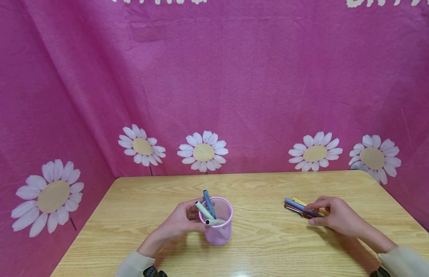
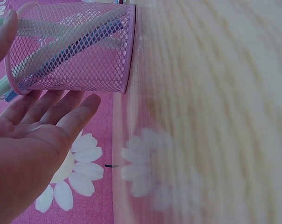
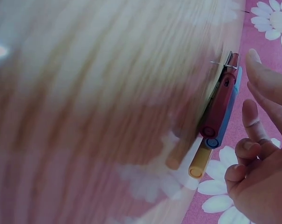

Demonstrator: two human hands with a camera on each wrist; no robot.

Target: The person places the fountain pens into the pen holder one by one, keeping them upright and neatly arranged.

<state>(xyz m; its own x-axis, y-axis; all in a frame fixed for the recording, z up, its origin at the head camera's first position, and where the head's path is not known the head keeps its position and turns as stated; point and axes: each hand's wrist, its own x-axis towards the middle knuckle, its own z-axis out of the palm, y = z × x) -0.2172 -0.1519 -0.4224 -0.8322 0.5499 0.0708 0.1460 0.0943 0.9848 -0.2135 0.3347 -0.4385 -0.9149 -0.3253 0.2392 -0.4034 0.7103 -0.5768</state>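
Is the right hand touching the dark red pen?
Apart: the right wrist view shows pink daisy cloth through a gap between the right hand and the dark red pen.

At left, the left grip point(image 1: 178, 221) curves, thumb point(image 1: 200, 227) near, fingers point(image 2: 79, 116) far; at right, the right grip point(image 1: 339, 217) parts thumb and forefinger point(image 1: 317, 205).

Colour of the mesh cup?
The mesh cup is pink; it shows best in the left wrist view.
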